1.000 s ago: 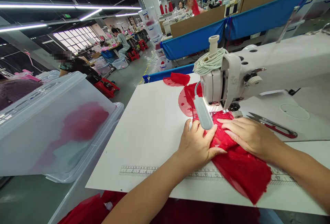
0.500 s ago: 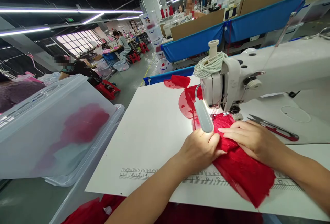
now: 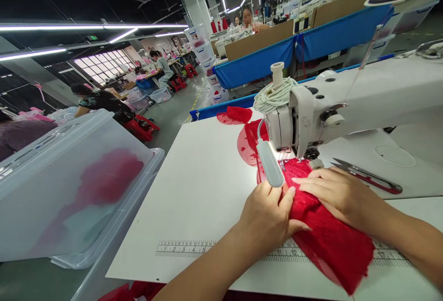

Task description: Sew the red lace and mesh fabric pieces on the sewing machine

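Directly under fingers (image 3: 313,189), red fabric (image 3: 332,236)

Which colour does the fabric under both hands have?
The fabric is red; the head view shows it best.

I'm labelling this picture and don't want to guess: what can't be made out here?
In the head view:
Parts of the ruler: hidden by the left forearm and red cloth.
Cloth beneath the left hand and right hand: covered by them.
Far end of the sewing machine: cut off by the right edge.
Exact contents of the plastic box: blurred by its cloudy wall.
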Tool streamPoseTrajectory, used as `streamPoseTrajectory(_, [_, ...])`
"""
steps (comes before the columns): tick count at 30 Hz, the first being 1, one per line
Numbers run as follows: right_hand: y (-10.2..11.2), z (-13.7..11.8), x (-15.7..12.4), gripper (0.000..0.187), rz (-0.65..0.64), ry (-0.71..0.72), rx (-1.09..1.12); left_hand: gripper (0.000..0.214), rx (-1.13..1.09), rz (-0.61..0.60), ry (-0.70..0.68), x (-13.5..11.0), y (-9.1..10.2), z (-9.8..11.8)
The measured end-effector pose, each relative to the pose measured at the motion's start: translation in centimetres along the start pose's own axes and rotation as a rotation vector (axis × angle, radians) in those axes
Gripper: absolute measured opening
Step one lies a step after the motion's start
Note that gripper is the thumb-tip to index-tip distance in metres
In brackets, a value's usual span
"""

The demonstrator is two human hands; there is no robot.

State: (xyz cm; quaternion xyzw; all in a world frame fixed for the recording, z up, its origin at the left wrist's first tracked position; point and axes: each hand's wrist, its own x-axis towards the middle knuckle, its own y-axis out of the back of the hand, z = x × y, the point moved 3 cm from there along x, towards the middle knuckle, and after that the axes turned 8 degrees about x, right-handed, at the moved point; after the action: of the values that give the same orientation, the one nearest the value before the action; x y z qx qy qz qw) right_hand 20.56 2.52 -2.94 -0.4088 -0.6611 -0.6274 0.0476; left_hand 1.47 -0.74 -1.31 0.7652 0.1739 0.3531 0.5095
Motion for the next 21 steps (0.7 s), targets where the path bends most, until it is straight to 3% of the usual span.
streamPoseTrajectory(12, [-0.1,0.4,0.3,0.044,0.002,0.004,-0.035,0.081,0.098,0.082,0.024,0.1,0.0,-0.2])
streamPoseTrajectory(21, [-0.3,1.0,0.3,0.045,-0.005,-0.033,-0.018,0.077,0.097,0.039,0.036,0.1,-0.4,-0.8])
